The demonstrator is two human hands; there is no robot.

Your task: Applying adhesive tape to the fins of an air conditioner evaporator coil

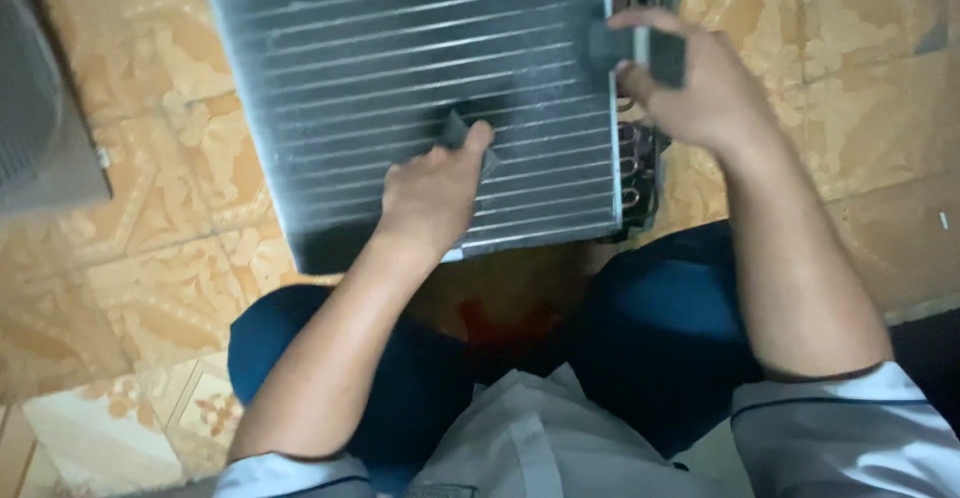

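A finned metal coil panel [330,68], grey with thin horizontal tubes, lies tilted on the floor in front of my knees. My left hand [432,196] rests on its lower middle and presses a small dark piece [458,130] against the fins. My right hand [690,88] is at the panel's right edge, closed around a dark block-shaped tool [640,50]. Copper tube bends [632,173] show along that right edge, below my right hand.
The floor is patterned orange and beige tile [170,258]. A grey ribbed object [35,108] lies at the far left. My blue-trousered legs [660,318] and a grey shirt fill the lower frame.
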